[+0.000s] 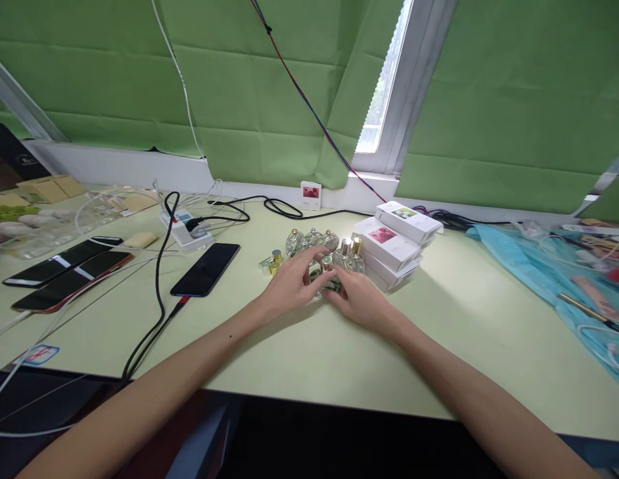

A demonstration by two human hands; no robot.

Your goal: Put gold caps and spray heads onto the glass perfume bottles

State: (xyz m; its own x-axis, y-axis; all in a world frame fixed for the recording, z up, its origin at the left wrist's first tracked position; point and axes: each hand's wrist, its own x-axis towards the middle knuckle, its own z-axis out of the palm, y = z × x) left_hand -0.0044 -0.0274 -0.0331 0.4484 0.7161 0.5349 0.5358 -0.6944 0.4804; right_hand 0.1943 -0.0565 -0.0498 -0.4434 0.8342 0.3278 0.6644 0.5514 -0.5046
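Observation:
Both hands meet over a cluster of small glass perfume bottles near the middle of the table. My left hand (pixel 288 285) curves around a clear perfume bottle with a shiny cap (pixel 327 264), thumb in front and fingers behind. From the other side, the bent fingers of my right hand (pixel 360 296) close on the same bottle, whose lower body is partly hidden. More perfume bottles (pixel 294 241) stand just behind the left fingers. Gold-capped bottles (pixel 357 247) stand behind the right hand. Beside the left hand are small yellowish vials (pixel 275 261).
White boxes with pictures (pixel 389 245) are stacked right of the bottles; another small box (pixel 311 195) stands by the wall. Leftward lie a cabled phone (pixel 206 269), more phones (pixel 72 283) and a power strip (pixel 184 229). Blue plastic sheeting (pixel 529 266) with clutter covers the right side.

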